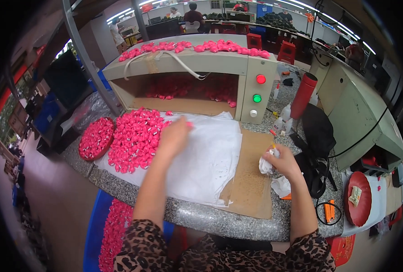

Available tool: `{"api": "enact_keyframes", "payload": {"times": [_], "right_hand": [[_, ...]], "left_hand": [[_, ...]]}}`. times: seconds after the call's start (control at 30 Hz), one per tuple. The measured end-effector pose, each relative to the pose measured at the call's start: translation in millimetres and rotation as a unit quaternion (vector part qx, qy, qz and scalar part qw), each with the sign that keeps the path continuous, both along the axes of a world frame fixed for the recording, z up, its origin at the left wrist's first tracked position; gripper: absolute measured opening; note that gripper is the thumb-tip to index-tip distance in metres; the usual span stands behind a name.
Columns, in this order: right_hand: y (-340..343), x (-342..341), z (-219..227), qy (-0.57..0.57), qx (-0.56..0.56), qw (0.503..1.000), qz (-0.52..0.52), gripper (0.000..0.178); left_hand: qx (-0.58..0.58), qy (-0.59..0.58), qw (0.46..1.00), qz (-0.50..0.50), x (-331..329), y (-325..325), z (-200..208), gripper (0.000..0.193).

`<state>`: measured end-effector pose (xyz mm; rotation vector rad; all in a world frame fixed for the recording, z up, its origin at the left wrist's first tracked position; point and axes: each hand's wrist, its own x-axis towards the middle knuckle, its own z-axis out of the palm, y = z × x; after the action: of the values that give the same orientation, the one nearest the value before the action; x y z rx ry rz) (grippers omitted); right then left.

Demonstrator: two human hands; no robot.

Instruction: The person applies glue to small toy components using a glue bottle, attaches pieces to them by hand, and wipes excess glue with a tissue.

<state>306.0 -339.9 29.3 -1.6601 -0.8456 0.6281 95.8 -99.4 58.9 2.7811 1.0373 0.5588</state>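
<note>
My left hand [175,136], slightly smeared by motion, is over the white sheet [210,156] beside a heap of small pink pieces [135,140]. At its fingertips is one small pink piece [189,124]; its exact kind is too small to tell. To the right, my right hand [282,159] is closed around a crumpled white cloth [265,165]. A thin yellow stick-like thing [274,146] pokes up from the same fingers. Beneath that hand lies a brown cardboard sheet [251,181], with another white crumpled cloth [281,186] near the wrist.
A grey-green box machine [256,68] stands behind, pink pieces on top and inside. A round red tray [96,138] of pieces is at left, a blue bin [92,231] below. Plastic bottles [283,119], a red cylinder [303,93] and a black bag [317,129] crowd the right.
</note>
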Motion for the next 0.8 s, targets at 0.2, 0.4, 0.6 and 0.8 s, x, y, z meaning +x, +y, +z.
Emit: {"api": "enact_keyframes", "payload": {"times": [0.2, 0.4, 0.6, 0.8], "right_hand": [[-4.5, 7.9, 1.9, -0.323, -0.165, 0.928, 0.085, 0.043], [-2.1, 5.2, 4.4, -0.193, -0.059, 0.979, 0.04, 0.037], [1.2, 5.3, -6.8, -0.152, -0.055, 0.986, 0.041, 0.027], [5.9, 13.7, -21.2, -0.122, -0.061, 0.991, 0.017, 0.02]], "left_hand": [[0.204, 0.018, 0.974, 0.099, -57.2, 103.7, -19.6, 0.017], [0.128, -0.053, 0.989, -0.046, 71.9, 104.2, -21.6, 0.017], [-0.002, 0.097, 0.994, 0.043, 202.7, 131.2, -51.4, 0.018], [0.053, -0.027, 0.998, -0.025, 266.7, 183.5, -88.1, 0.03]]}}
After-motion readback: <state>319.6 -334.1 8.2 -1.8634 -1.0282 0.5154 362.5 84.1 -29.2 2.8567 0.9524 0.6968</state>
